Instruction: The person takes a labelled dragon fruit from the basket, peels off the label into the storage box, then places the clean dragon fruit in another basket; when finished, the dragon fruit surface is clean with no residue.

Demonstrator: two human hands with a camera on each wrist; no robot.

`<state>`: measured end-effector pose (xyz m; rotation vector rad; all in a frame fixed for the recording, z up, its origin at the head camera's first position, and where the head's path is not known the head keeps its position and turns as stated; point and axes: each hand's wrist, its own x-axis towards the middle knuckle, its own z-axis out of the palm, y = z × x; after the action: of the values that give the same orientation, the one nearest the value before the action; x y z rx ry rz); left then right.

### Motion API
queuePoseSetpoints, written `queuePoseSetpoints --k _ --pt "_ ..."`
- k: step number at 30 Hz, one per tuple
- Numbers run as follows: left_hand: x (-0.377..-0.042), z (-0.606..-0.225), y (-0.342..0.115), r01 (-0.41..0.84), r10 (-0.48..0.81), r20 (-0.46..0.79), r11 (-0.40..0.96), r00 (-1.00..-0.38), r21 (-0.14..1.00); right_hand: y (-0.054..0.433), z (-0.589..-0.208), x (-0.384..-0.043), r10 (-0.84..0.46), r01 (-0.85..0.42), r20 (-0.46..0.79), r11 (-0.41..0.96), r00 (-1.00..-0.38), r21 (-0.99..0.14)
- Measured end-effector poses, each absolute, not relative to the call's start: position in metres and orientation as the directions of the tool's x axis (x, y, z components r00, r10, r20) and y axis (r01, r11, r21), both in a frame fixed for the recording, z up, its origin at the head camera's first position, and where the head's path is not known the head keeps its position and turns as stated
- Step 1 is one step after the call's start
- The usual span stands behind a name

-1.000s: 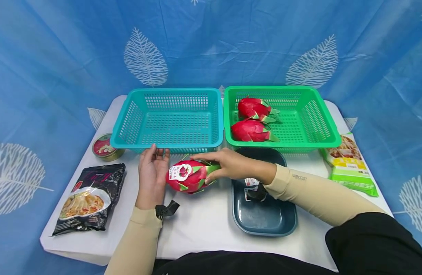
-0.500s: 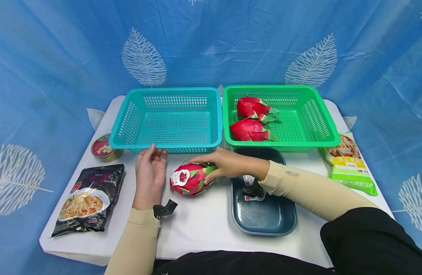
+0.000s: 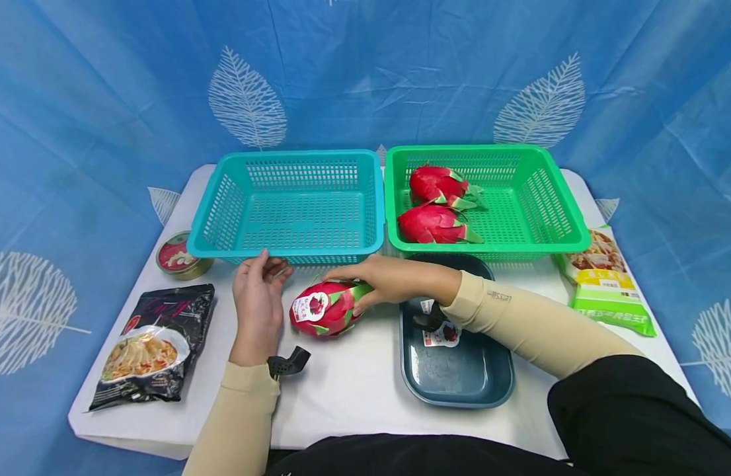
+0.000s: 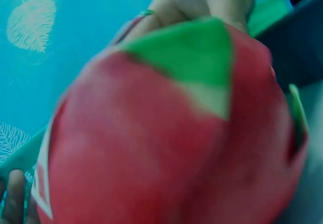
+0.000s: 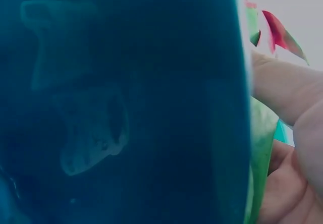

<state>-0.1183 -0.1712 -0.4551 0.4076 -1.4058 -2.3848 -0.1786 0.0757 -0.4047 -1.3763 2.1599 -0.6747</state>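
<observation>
A red dragon fruit (image 3: 340, 305) with green scales and a white sticker lies just above or on the white table, sticker end pointing left. My right hand (image 3: 395, 277) grips it at the green leafy end, thumb on the near side, fingers over the far side. Beside the fruit's left end, my left hand (image 3: 258, 301) is palm up with loosely bent fingers, near the front of the blue basket (image 3: 288, 254); it holds nothing. In the left wrist view the dragon fruit (image 4: 146, 138) fills most of the picture. The right wrist view shows mainly the dark bin (image 5: 166, 108).
Under my right forearm stands a dark blue bin (image 3: 457, 390) with peeled stickers (image 3: 443, 336) inside. Two dragon fruits (image 3: 433, 225) lie in the green basket (image 3: 520, 251). A black noodle packet (image 3: 151, 350), a round tin (image 3: 184, 256) and a green-yellow food packet (image 3: 609, 284) flank them.
The right hand has shifted slightly left along with the dragon fruit in the last half second. The left hand's fingers have bent a little more. The baskets and packets stay put.
</observation>
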Motion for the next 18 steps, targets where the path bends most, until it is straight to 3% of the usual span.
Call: queuePoseSetpoints --k 5,10,14,18 --pt "-0.111 -0.457 -0.171 0.05 -0.338 -0.012 -0.173 -0.941 0.984 0.077 -0.404 -0.179 -0.914 -0.675 -0.137 0.376 -0.381 -0.635" --pt "-0.102 -0.462 -0.179 0.05 -0.01 0.051 0.053 -0.999 0.997 0.081 -0.403 -0.181 -0.902 -0.683 -0.122 0.397 -0.415 -0.614" --pt "-0.096 -0.464 -0.184 0.085 0.243 0.041 0.171 -0.969 0.982 0.084 -0.405 -0.183 -0.893 -0.694 -0.098 0.406 -0.438 -0.594" --pt "-0.093 -0.465 -0.184 0.106 0.308 0.022 0.26 -0.951 0.96 0.085 -0.406 -0.182 -0.893 -0.72 -0.09 0.411 -0.44 -0.559"
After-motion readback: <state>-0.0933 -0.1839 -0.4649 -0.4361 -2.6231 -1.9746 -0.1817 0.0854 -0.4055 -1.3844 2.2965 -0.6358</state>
